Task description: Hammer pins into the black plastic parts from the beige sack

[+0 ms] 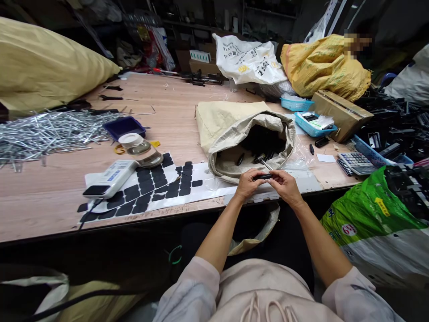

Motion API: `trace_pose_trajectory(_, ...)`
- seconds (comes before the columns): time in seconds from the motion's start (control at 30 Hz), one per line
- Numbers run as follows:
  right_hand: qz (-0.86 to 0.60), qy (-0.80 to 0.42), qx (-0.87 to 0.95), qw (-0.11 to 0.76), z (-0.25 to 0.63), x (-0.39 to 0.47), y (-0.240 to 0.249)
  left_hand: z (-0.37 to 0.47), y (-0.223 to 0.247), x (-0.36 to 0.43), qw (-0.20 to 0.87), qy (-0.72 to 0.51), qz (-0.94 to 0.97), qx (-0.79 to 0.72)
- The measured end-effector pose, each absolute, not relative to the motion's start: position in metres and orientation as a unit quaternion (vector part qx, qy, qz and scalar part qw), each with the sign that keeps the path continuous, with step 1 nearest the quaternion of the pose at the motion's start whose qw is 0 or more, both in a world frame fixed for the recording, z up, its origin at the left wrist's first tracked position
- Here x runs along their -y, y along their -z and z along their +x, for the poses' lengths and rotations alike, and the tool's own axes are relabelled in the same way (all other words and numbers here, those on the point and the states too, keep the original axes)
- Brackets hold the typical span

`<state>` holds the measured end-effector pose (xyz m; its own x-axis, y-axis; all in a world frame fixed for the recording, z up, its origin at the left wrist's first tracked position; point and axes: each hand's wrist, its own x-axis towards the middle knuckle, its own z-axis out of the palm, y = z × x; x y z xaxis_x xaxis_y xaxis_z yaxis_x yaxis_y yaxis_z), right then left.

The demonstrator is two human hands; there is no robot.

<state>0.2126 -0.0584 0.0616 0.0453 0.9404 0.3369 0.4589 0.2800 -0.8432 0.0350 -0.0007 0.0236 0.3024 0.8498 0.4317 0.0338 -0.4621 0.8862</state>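
Note:
My left hand (248, 184) and my right hand (284, 184) meet at the table's front edge, their fingers closed on a small black handle-like piece (263, 177). A thin silvery metal rod (266, 164) sticks up beside it, between the hands; whether it is joined to the black piece I cannot tell. Just behind the hands lies a beige woven sack (231, 116) on its side, its mouth facing me. Inside the sack several small black pieces (268, 155) show near the opening, and the deeper part is dark.
Left, a heap of metal rods (50, 132), a dark blue tray (124, 127), a jar (142, 150) and a white box-shaped device (112, 178) on black sticker sheets (147, 185). Right, blue baskets (315, 124), a carton (342, 114), a calculator (357, 163) and a green bag (365, 210).

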Motion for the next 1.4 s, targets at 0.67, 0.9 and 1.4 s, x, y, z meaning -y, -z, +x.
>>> trace_pose_trajectory(0.67,-0.548,-0.052,0.830,0.089,0.237,0.053,-0.095,0.042,-0.019,0.005,0.363,-0.457,0.759,-0.289)
trace_pose_trajectory(0.9,-0.526,-0.047,0.841,0.117,0.231,0.052,-0.092,0.041,-0.016,0.007,0.319,-0.468,0.766,-0.305)
trace_pose_trajectory(1.4,-0.639,-0.177,0.671,0.332,0.252,0.047,-0.086,0.041,-0.020,-0.002,0.604,-0.493,0.552,-0.298)
